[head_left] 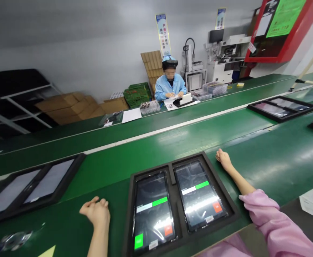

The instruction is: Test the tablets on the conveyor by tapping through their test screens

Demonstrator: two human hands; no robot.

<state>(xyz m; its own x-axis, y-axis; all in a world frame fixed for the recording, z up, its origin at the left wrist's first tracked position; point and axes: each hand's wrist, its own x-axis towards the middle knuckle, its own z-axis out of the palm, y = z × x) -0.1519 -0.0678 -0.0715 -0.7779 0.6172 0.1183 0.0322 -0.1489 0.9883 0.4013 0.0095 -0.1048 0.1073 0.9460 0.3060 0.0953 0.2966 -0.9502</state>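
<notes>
Two empty hands show in my head feed. At bottom centre, the left hand rests loosely curled on the green conveyor belt, just left of a black foam tray holding two tablets; the right hand, narrowly curled, lies beside the tray's upper right corner. Upper centre, I see a co-worker in a blue smock.

Two tablets sit in a foam tray on the counter, between the left hand and right hand; another tray lies further left.
</notes>
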